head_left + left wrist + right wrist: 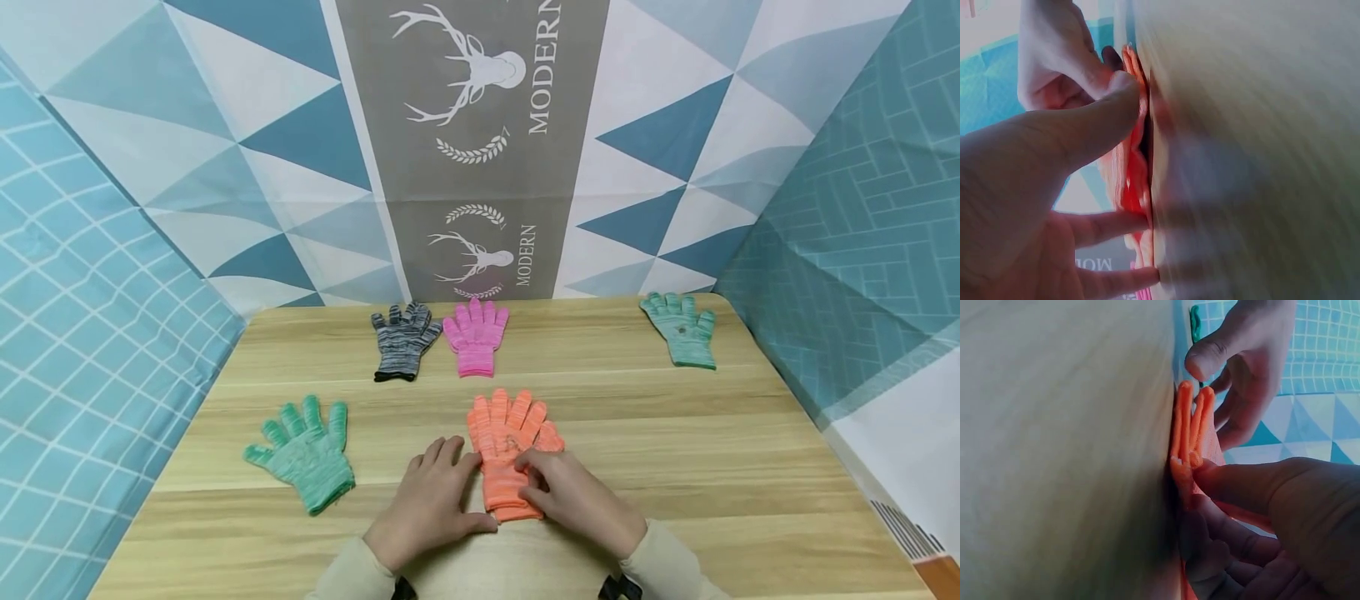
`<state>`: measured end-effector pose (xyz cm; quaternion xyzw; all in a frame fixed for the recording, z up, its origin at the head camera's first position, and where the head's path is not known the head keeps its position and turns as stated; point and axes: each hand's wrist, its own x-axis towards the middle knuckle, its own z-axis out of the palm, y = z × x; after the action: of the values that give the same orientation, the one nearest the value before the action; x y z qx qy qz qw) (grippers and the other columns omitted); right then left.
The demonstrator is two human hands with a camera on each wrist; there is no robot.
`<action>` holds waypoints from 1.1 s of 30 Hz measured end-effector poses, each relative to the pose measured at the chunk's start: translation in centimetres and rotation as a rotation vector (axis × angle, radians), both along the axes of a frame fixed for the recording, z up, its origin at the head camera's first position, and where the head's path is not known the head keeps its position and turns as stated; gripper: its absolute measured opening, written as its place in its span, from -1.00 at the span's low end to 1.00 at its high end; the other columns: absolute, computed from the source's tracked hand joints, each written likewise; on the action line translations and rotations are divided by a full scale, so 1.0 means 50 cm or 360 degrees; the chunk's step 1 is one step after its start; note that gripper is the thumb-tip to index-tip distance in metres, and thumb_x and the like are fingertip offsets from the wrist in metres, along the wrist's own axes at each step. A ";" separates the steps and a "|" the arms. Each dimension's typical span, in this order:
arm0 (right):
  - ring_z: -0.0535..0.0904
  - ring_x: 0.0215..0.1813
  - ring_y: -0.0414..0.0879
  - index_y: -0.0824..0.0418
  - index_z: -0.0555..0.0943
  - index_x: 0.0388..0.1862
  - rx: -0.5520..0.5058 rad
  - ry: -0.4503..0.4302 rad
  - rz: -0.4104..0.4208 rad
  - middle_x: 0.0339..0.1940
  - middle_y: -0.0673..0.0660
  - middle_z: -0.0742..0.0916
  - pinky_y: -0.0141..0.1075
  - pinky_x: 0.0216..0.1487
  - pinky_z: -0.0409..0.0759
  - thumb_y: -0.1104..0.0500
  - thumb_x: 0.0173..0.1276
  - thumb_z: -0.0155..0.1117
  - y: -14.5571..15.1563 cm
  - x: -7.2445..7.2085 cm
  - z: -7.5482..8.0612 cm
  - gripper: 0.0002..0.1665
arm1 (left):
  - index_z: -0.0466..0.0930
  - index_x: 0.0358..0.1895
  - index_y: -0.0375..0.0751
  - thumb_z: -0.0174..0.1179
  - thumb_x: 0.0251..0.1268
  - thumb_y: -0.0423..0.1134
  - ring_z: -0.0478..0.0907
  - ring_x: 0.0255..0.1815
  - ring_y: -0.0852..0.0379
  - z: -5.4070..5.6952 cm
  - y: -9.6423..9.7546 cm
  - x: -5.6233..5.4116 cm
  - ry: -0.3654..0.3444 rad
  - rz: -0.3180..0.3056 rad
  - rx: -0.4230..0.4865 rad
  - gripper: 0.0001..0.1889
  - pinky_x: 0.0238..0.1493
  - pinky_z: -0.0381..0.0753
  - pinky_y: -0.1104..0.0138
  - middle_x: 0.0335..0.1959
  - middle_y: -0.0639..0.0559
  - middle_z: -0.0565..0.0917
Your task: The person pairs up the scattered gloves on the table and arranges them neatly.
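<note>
Two orange knit gloves [506,467] lie stacked in front of me, fingers pointing away, their double cuffs [1188,425] layered in the right wrist view. Along the stack's left edge rests my left hand [431,500], fingers spread with tips on the table and its thumb by the cuffs. On the other side my right hand [573,500] pinches the right edge near the cuffs between thumb and curled fingers. Part of the upper glove is hidden under the right hand, and a thumb of the orange pair sticks out beyond it.
A green glove [307,458] lies to the left. Farther back are a grey-black glove [402,342] and a pink glove [476,337] side by side, and another green glove [682,332] at the back right. Patterned cloth walls [480,175] enclose the wooden table [637,433].
</note>
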<state>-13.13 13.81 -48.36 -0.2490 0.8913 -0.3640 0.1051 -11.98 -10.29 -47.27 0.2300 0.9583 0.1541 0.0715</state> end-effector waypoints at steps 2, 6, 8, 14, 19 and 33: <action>0.38 -0.49 -0.40 0.18 0.67 0.02 0.0044 0.0030 -0.0024 -0.49 -0.20 0.57 -0.47 -0.47 0.45 0.21 0.41 0.40 0.000 -0.001 0.000 -0.76 | 0.56 0.27 -0.07 0.39 -0.07 0.51 0.39 0.37 -0.31 -0.001 0.006 0.001 0.0023 0.0036 0.0000 -0.07 0.15 0.50 -0.27 0.31 -0.21 0.47; 0.42 -0.41 -0.36 0.17 0.69 0.05 0.0133 0.0121 -0.0083 -0.41 -0.18 0.60 -0.45 -0.39 0.48 0.18 0.42 0.40 0.003 -0.002 0.006 -0.74 | 0.56 0.21 -0.07 0.40 -0.06 0.50 0.43 0.31 -0.27 -0.003 0.017 0.004 0.0088 0.0105 -0.0024 -0.12 0.05 0.54 -0.22 0.28 -0.21 0.50; 0.43 -0.39 -0.35 0.19 0.70 0.06 0.0158 0.0161 -0.0108 -0.38 -0.15 0.62 -0.44 -0.37 0.49 0.18 0.41 0.41 0.003 -0.002 0.009 -0.73 | 0.57 0.16 -0.04 0.44 -0.07 0.46 0.45 0.28 -0.26 -0.003 0.020 0.005 0.0122 0.0125 -0.0036 -0.18 0.00 0.55 -0.19 0.26 -0.21 0.51; 0.45 -0.40 -0.38 0.20 0.72 0.00 0.0156 0.0203 -0.0166 -0.38 -0.12 0.66 -0.45 -0.38 0.52 0.24 0.36 0.45 -0.002 -0.003 0.008 -0.75 | 0.56 0.17 -0.08 0.46 -0.15 0.50 0.46 0.23 -0.26 -0.002 0.029 0.005 0.0108 0.0161 -0.0071 -0.10 -0.02 0.54 -0.18 0.21 -0.22 0.52; 0.43 -0.43 -0.37 0.21 0.73 -0.09 0.0105 0.0218 -0.0184 -0.43 -0.11 0.66 -0.46 -0.41 0.49 0.34 0.32 0.43 -0.008 -0.002 0.001 -0.81 | 0.55 0.22 -0.16 0.43 -0.17 0.53 0.45 0.26 -0.31 0.000 0.039 0.004 0.0070 0.0201 -0.0107 -0.01 0.05 0.53 -0.23 0.22 -0.26 0.52; 0.39 -0.49 -0.34 0.21 0.71 -0.13 0.0064 0.0046 -0.0078 -0.49 -0.13 0.58 -0.44 -0.51 0.42 0.40 0.34 0.31 0.008 -0.006 0.027 -0.81 | 0.55 0.31 -0.08 0.45 -0.08 0.40 0.41 0.32 -0.31 0.002 0.032 0.000 0.0034 0.0219 -0.0085 -0.10 0.11 0.49 -0.30 0.28 -0.21 0.50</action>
<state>-13.41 14.21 -47.00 -0.2301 0.9057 -0.3449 0.0884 -12.01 -8.69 -47.19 0.1633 0.9763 0.1306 0.0565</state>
